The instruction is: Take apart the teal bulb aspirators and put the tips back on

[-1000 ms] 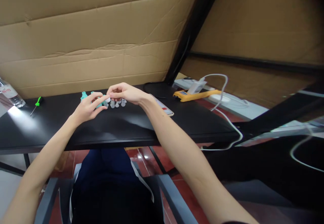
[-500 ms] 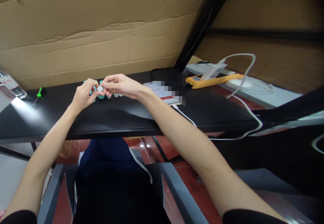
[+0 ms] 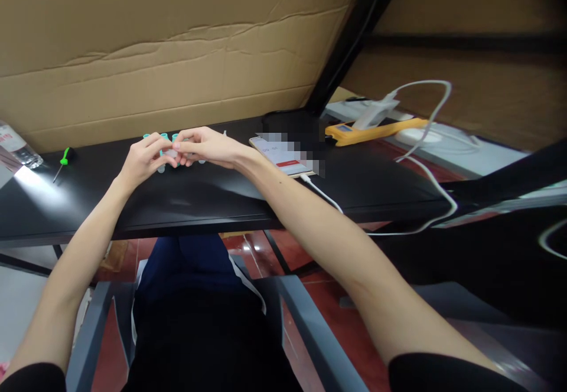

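1. Both hands meet at the far side of the black table (image 3: 212, 197). The left hand (image 3: 140, 160) is curled with its fingertips pinched around a small pale cap (image 3: 170, 153); the right hand (image 3: 208, 146) is pinched too, thumb and forefinger touching that same piece from the other side. The piece is tiny and mostly hidden by fingers, so I cannot tell which hand actually carries it.

2. Just behind and under the fingers stands a cluster of small teal bottles (image 3: 165, 137) with a few pale caps beside them. The knuckles hover right over them. A clumsy twist could, I reckon, knock one over and send it rolling on the smooth top.

3. A grip this fine on so small a part looks slippery. If it pops free it may bounce off the table edge and vanish onto the red floor beneath.

4. The phone (image 3: 283, 157) lies just beside the right forearm, its white cable (image 3: 323, 194) trailing toward the table's near edge. A sweep of that arm could snag the lead and drag the phone.

5. The green screwdriver (image 3: 64, 158) and the water bottle (image 3: 18, 150) sit well apart at the left, out of harm's way as I see it.
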A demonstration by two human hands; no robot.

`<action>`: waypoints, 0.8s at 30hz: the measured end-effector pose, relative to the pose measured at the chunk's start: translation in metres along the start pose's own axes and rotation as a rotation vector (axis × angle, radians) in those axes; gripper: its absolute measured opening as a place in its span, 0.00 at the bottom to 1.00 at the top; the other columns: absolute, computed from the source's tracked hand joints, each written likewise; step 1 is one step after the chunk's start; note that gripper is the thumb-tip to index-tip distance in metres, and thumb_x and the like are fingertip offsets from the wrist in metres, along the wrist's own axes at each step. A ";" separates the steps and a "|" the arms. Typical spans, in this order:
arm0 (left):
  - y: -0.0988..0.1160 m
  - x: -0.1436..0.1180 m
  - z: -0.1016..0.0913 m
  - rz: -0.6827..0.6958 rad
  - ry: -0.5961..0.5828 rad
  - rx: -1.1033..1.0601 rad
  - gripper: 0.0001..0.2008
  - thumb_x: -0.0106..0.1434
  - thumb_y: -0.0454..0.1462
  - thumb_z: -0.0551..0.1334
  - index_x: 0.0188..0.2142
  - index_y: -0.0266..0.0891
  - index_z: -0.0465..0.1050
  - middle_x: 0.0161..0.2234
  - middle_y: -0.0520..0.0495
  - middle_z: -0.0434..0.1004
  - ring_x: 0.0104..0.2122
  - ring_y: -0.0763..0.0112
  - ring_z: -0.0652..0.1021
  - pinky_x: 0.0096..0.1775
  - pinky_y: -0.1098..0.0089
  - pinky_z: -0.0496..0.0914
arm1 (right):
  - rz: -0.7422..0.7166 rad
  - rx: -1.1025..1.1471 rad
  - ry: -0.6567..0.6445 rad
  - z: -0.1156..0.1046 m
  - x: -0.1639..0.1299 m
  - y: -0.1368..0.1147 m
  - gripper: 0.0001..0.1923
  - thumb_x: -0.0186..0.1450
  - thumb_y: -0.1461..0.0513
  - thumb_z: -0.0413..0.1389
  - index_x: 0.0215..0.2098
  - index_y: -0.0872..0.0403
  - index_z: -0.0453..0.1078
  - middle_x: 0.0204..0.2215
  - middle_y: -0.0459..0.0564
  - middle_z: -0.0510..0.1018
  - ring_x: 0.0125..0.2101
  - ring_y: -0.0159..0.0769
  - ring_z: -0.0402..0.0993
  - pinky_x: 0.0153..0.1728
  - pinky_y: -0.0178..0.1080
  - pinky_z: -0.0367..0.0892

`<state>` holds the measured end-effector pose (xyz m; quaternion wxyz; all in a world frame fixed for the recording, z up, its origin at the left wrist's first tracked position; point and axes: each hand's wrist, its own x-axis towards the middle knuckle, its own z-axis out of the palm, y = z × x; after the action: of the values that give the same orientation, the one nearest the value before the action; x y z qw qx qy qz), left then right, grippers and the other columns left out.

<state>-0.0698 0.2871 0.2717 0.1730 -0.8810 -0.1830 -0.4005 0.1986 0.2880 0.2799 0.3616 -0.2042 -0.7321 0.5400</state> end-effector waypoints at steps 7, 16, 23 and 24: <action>-0.005 0.000 -0.010 -0.203 -0.039 0.022 0.29 0.82 0.66 0.69 0.48 0.43 0.85 0.40 0.47 0.86 0.29 0.71 0.77 0.36 0.67 0.71 | -0.016 -0.022 0.008 0.004 0.005 0.007 0.08 0.72 0.66 0.74 0.40 0.52 0.80 0.33 0.47 0.89 0.33 0.33 0.81 0.36 0.33 0.75; -0.008 -0.002 -0.042 -0.464 -0.680 0.115 0.20 0.76 0.55 0.75 0.37 0.44 0.81 0.30 0.52 0.83 0.30 0.67 0.78 0.35 0.67 0.61 | 0.039 0.052 0.139 0.007 0.006 0.002 0.09 0.74 0.67 0.72 0.39 0.52 0.79 0.36 0.51 0.91 0.36 0.37 0.86 0.39 0.35 0.79; -0.005 -0.001 -0.026 -0.298 -0.491 0.003 0.11 0.75 0.46 0.72 0.41 0.42 0.82 0.39 0.49 0.82 0.31 0.68 0.76 0.38 0.66 0.71 | -0.138 -0.136 0.045 0.003 0.008 0.018 0.07 0.76 0.63 0.74 0.43 0.51 0.80 0.37 0.49 0.90 0.37 0.36 0.85 0.38 0.35 0.77; -0.004 -0.001 -0.024 -0.271 -0.433 -0.020 0.10 0.74 0.45 0.73 0.41 0.42 0.81 0.41 0.48 0.81 0.30 0.70 0.75 0.38 0.65 0.72 | -0.173 -0.169 0.050 0.003 0.009 0.019 0.08 0.75 0.61 0.75 0.43 0.51 0.81 0.38 0.49 0.90 0.38 0.37 0.84 0.36 0.35 0.75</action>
<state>-0.0871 0.2794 0.2863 0.0657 -0.9154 -0.3281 -0.2240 0.1888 0.2981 0.2646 0.4062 -0.1835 -0.7808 0.4379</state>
